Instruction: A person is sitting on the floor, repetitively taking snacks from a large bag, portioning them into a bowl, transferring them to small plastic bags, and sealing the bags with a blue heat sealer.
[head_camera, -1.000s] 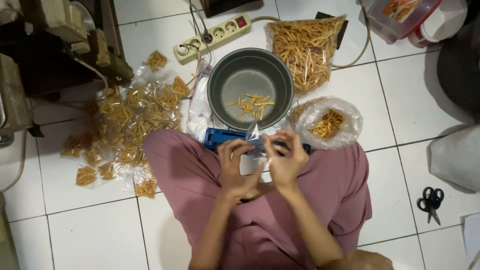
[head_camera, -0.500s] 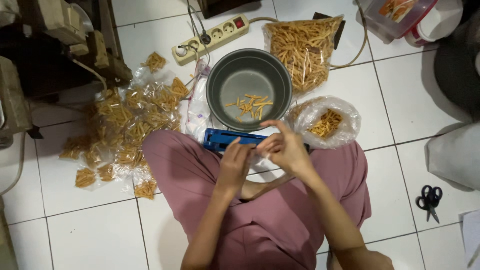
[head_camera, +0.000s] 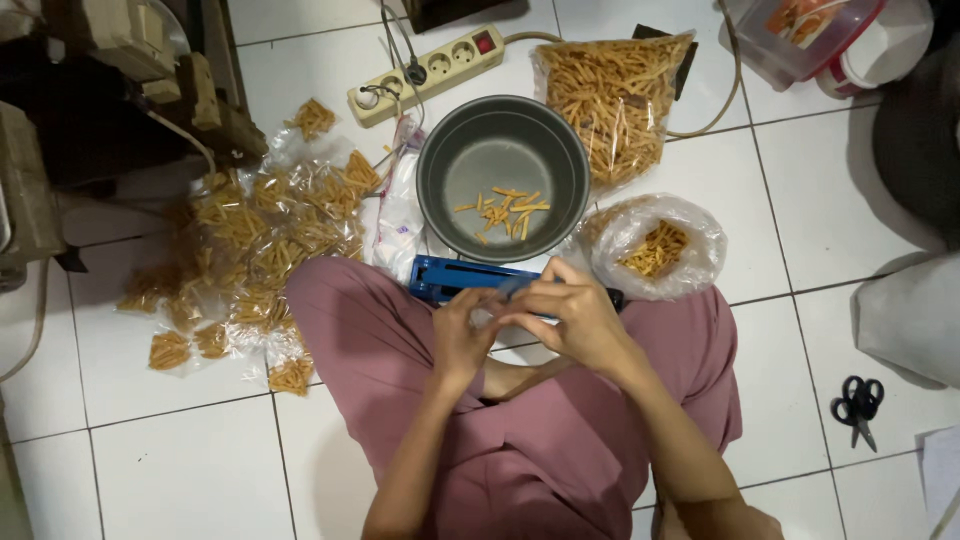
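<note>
hands (head_camera: 520, 320) meeting, blue sealer (head_camera: 470, 277) just beyond, perhaps touching

Small clear snack packets (head_camera: 250, 250) heaped left; large clear snack bag (head_camera: 615, 100) behind pot.

The hands (head_camera: 520, 320) cover part of the blue sealer (head_camera: 455, 278); whatever they pinch is too small to tell.

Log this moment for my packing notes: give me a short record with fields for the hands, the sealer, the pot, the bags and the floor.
left hand: meets the right over the lap
right hand: fingers bent; what they pinch is too small to tell
sealer: blue, on the floor before the knees
pot: grey, few fried sticks inside
big bag: full, behind the pot
open bag: right of the pot
small packs: heaped at left
scissors: on tiles, far right
</note>
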